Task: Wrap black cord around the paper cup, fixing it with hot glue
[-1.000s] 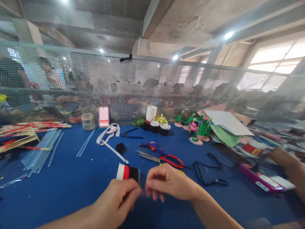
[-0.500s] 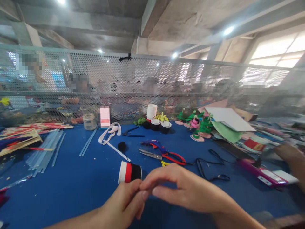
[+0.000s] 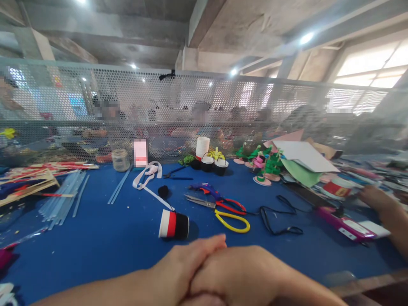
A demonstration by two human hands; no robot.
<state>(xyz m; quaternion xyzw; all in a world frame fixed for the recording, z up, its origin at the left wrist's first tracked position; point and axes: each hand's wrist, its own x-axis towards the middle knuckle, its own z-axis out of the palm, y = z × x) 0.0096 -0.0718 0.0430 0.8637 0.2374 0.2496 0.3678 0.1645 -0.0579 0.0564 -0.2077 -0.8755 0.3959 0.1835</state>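
My left hand (image 3: 181, 267) and my right hand (image 3: 245, 274) are pressed together low in the view, just above the near edge of the blue table (image 3: 95, 242). The right hand lies over the left hand's fingers, and both are closed. Whatever may be between them is hidden. Just beyond the hands, a paper cup (image 3: 174, 225) banded white, red and black lies on its side. Red-handled scissors (image 3: 219, 204), a yellow loop (image 3: 232, 222) and a blue glue gun (image 3: 207, 190) lie further back.
A black cord (image 3: 277, 216) and a pink device (image 3: 344, 223) lie to the right, where another person's hand (image 3: 379, 204) rests. Clear glue sticks (image 3: 63, 197), a white ribbon (image 3: 146, 176), a jar (image 3: 120, 160) and green and pink craft figures (image 3: 264, 168) stand before a perforated metal screen (image 3: 204, 110).
My hands have come together and dropped toward me, from a fingertip pinch to one hand laid over the other. The view has shifted a little, and the yellow loop has come into sight.
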